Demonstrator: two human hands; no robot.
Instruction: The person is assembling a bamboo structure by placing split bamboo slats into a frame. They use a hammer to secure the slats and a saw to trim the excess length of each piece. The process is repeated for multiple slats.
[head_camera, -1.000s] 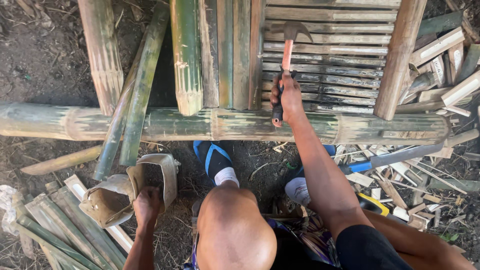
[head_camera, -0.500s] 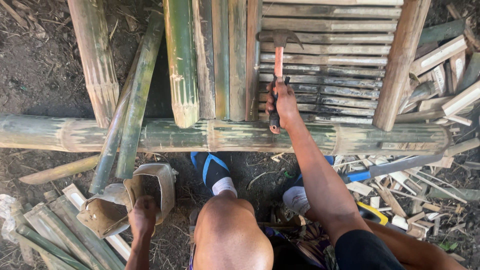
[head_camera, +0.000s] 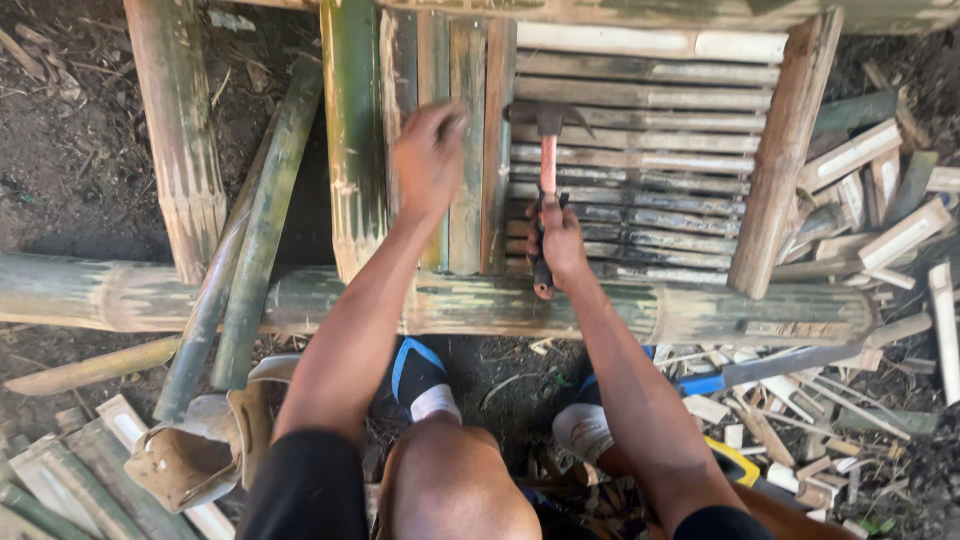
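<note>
Bare dirt ground (head_camera: 70, 150) carries a frame of green and tan bamboo slats (head_camera: 640, 160). Right hand (head_camera: 560, 240) is wrapped around an orange-handled steel hammer (head_camera: 547, 170). Left hand (head_camera: 428, 155), blurred, presses upright bamboo strips (head_camera: 465, 110); its fingers' state is unclear.

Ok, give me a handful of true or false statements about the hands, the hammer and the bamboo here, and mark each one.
1. The right hand grips a hammer by its handle. True.
2. The left hand holds a saw. False: it rests on the upright bamboo slats, holding no tool.
3. The hammer head lies over the horizontal bamboo slats. True.
4. The open pouch sits on the thick bamboo pole. False: it lies on the ground, lower left.
5. Both feet are bare. False: socks show.
</note>
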